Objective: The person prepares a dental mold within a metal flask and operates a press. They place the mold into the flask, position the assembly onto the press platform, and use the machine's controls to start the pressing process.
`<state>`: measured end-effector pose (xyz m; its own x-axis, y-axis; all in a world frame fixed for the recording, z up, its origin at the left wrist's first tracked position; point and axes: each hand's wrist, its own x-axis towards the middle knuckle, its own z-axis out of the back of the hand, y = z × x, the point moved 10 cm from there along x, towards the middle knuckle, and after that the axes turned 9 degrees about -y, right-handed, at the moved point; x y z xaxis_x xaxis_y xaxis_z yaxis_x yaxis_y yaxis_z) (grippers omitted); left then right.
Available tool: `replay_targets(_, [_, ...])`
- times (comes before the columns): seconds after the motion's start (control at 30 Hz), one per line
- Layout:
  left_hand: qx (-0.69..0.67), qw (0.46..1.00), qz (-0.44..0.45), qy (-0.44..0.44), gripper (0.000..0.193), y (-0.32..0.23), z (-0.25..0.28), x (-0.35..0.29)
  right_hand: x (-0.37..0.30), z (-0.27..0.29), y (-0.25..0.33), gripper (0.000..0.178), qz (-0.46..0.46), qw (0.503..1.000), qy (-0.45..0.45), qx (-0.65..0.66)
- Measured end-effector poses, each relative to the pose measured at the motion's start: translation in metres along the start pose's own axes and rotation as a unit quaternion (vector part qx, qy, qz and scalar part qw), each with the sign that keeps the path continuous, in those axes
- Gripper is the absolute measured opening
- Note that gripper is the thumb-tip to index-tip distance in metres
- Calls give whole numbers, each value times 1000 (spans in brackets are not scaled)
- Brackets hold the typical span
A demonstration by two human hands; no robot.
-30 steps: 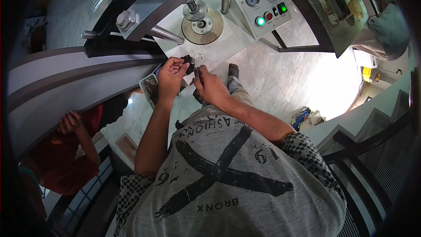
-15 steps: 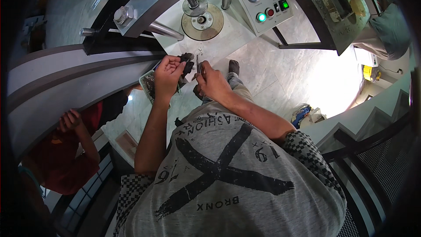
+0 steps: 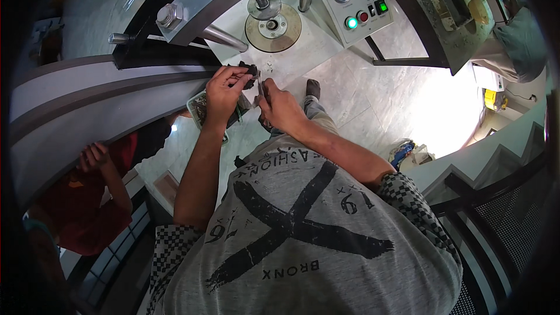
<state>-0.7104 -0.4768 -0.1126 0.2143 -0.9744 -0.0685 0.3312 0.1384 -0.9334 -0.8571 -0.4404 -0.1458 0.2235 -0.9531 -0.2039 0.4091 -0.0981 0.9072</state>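
Observation:
My left hand [image 3: 224, 88] pinches a small black lumpy piece [image 3: 249, 73] between thumb and fingers. In my right hand [image 3: 282, 107] is a slim metal hand tool [image 3: 259, 81], like snips, its tip pointing up beside the black piece. Whether the tip touches the piece, I cannot tell. Most of the tool's handle is hidden by my fingers. Partly under my left wrist stands a pale green-rimmed tray [image 3: 194, 105] with small dark bits inside. Both hands hover just in front of the machine's white base plate [image 3: 303, 58], which has small dark crumbs on it.
Ahead is a press with a round metal plate [image 3: 273, 27] and steel columns. A control panel [image 3: 354, 6] with lit buttons stands right of it. Another person's arm [image 3: 105, 169] is at the left, and someone else [image 3: 516, 46] sits far right. A dark railing [image 3: 472, 198] runs at the lower right.
The black piece has turned and shifted slightly, ending close to the tool's tip. My hands otherwise stay nearly in place. The view has moved a little.

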Motion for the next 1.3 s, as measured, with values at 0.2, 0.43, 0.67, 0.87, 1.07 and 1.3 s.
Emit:
replay_targets(0.2, [-132, 988, 53, -61, 15, 31, 0, -12, -4, 1, -1, 27, -35, 999, 33, -1])
replay_targets(0.43, [-125, 987, 64, -78, 14, 36, 1, -13, -7, 8, -2, 31, -44, 993, 40, -102])
replay_targets(0.67, [-121, 989, 38, -82, 15, 28, 2, -13, -2, 14, -4, 30, -21, 994, 20, -105])
replay_targets(0.87, [-70, 993, 41, -85, 17, 21, 5, -15, 2, 16, -6, 30, -3, 996, 20, -90])
replay_targets(1.07, [-105, 991, 54, -55, 17, 22, 1, -11, 6, 13, -12, 29, -4, 995, 35, -98])
replay_targets(1.3, [-84, 995, 34, -47, 16, 16, 2, -9, 10, 17, -9, 29, 19, 996, 24, -81])
